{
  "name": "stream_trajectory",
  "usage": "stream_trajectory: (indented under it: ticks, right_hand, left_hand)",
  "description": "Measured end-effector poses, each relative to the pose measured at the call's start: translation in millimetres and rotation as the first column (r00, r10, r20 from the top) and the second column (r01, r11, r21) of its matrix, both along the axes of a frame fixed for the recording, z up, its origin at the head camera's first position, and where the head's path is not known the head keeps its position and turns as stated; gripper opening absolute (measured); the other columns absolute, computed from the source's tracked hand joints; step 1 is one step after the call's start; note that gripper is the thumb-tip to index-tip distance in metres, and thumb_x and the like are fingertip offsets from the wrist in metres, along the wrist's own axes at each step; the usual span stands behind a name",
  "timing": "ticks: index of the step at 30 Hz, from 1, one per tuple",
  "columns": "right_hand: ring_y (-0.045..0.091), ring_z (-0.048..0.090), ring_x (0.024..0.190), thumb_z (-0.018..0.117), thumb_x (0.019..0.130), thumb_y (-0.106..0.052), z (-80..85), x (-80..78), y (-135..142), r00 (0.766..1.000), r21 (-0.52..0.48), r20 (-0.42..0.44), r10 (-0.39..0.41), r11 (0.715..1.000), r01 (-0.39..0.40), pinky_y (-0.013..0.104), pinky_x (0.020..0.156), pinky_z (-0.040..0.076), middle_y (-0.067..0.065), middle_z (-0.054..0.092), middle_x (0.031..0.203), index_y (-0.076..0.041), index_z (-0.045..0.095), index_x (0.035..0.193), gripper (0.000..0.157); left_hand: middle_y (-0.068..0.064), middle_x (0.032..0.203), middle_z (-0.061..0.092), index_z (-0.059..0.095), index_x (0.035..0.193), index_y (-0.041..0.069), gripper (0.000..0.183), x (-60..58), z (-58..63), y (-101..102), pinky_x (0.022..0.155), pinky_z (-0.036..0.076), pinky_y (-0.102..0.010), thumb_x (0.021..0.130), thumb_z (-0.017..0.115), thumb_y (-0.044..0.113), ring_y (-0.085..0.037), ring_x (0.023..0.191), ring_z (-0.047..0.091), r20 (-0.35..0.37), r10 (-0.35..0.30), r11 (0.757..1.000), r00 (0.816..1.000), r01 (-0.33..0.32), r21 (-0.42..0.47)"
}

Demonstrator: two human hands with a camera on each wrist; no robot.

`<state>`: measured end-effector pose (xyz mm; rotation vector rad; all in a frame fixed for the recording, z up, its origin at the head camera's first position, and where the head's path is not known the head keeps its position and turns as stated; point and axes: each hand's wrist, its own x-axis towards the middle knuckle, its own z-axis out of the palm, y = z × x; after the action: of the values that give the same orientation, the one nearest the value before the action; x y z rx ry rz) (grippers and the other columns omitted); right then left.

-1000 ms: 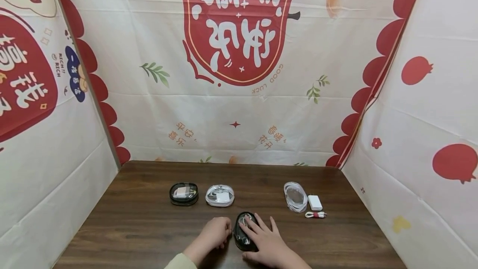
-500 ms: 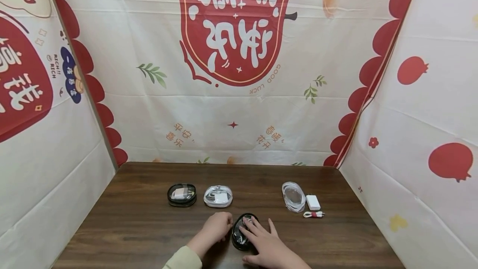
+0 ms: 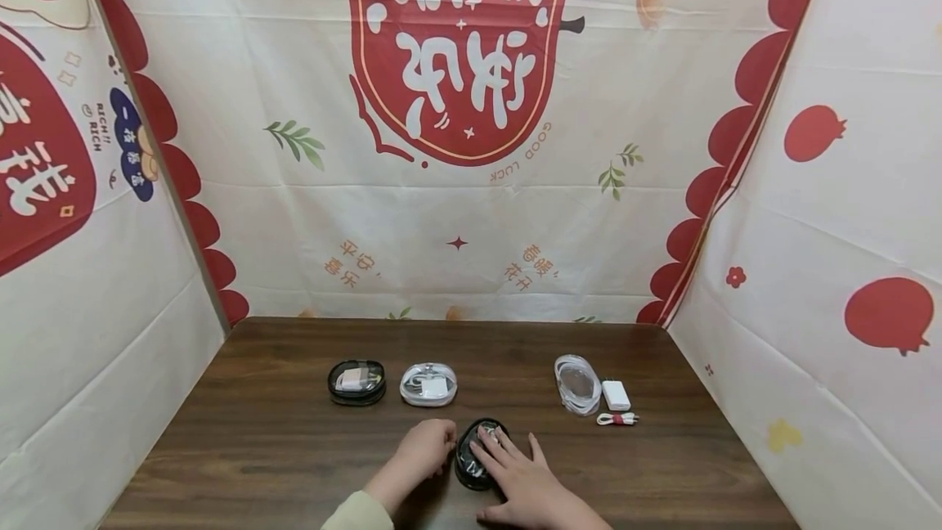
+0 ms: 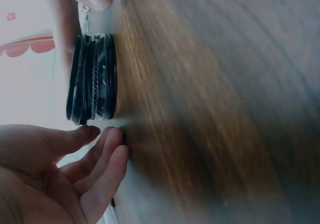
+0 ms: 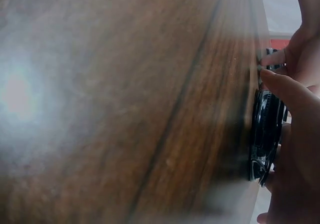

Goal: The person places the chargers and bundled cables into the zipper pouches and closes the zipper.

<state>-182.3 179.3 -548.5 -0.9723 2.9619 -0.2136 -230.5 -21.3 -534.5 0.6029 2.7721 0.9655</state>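
- Case (image 3: 358, 384), black-rimmed and packed, lies at far left, well apart from my hands; I see little to fear there.
- White case (image 3: 429, 385), also packed, lies next along, just beyond my left knuckles. If that hand slipped during a hard tug, I'd expect a bump.
- Left hand (image 3: 423, 450) has bent fingers near its thumb, at the end of the zip (image 4: 95, 79). I cannot tell whether it pinches the pull or merely sits against it; a poor grip there would likely slide off.
- Pressed case (image 3: 468, 460), the one I'm working, lies flat on the table (image 3: 294, 456), just beside the left hand and under the right. A sideways pull with too little weight on top could spin or skid it; a crooked edge could jam the teeth.
- Right hand (image 3: 524, 477) is spread wide over its top, thumb out, wrapped round nothing. Leaning too hard could cave the top in and push the edges out of line.
- Clear case (image 3: 577, 385) lies at right, nothing I can make out inside; a wide swing of my right arm could sweep it.
- Charger (image 3: 616, 395) and cable (image 3: 618, 419) lie loose just beside it; the same swing could scatter both.
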Motion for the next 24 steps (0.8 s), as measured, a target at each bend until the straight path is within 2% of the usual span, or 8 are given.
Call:
stream_trajectory:
  ticks: [5, 10, 14, 20, 24]
  right_hand:
    - [0.029, 0.020, 0.132, 0.047, 0.074, -0.070, -2.7, -1.5, 0.2, 0.999, -0.017, 0.032, -0.007, 1.000, 0.008, 0.071, 0.088, 0.015, 0.002, 0.016, 0.148, -0.026, 0.022, 0.142, 0.085]
    - [0.030, 0.019, 0.132, 0.047, 0.074, -0.070, -5.6, -1.5, 0.9, 0.999, -0.024, 0.050, -0.002, 1.000, 0.003, 0.071, 0.088, 0.014, 0.001, 0.015, 0.148, -0.027, 0.020, 0.143, 0.086]
    - [0.029, 0.019, 0.132, 0.047, 0.074, -0.070, -6.4, -1.7, 0.9, 0.999, -0.025, 0.048, 0.001, 1.000, 0.000, 0.070, 0.089, 0.014, 0.001, 0.014, 0.149, -0.027, 0.019, 0.143, 0.087]
    - [0.028, 0.016, 0.133, 0.048, 0.074, -0.069, -6.7, -3.4, 2.0, 0.996, -0.038, 0.093, -0.003, 0.999, 0.007, 0.071, 0.088, 0.013, 0.001, 0.012, 0.149, -0.028, 0.017, 0.143, 0.086]
    - [0.027, 0.014, 0.133, 0.048, 0.075, -0.069, -10.1, -3.8, 2.0, 0.994, -0.044, 0.108, -0.003, 0.999, 0.007, 0.071, 0.089, 0.013, -0.001, 0.010, 0.149, -0.030, 0.015, 0.143, 0.086]
  left_hand:
    - [-0.003, 0.052, 0.050, 0.051, 0.070, 0.008, 0.016, 5.7, 0.9, -0.6, 0.032, 0.041, -0.027, 0.085, 0.054, 0.003, -0.016, 0.038, 0.051, 0.092, 0.020, 0.995, 0.996, -0.028, 0.092]
    - [-0.009, 0.054, 0.053, 0.050, 0.071, 0.005, 0.016, 11.0, 0.3, -0.4, 0.033, 0.043, -0.031, 0.087, 0.052, 0.002, -0.021, 0.042, 0.054, 0.204, 0.032, 0.982, 0.978, -0.069, 0.176]
    - [-0.009, 0.055, 0.054, 0.050, 0.072, 0.005, 0.016, 13.6, -1.1, -0.8, 0.035, 0.044, -0.031, 0.088, 0.052, 0.004, -0.021, 0.043, 0.055, 0.242, 0.044, 0.978, 0.969, -0.091, 0.186]
    - [-0.011, 0.054, 0.056, 0.049, 0.073, 0.004, 0.015, 20.7, -1.1, -1.2, 0.035, 0.045, -0.033, 0.088, 0.049, 0.002, -0.022, 0.043, 0.056, 0.311, 0.036, 0.956, 0.950, -0.124, 0.265]
    - [-0.011, 0.055, 0.056, 0.049, 0.073, 0.003, 0.015, 24.3, -0.7, -2.1, 0.035, 0.045, -0.033, 0.088, 0.049, 0.001, -0.022, 0.043, 0.056, 0.327, 0.038, 0.946, 0.944, -0.139, 0.292]
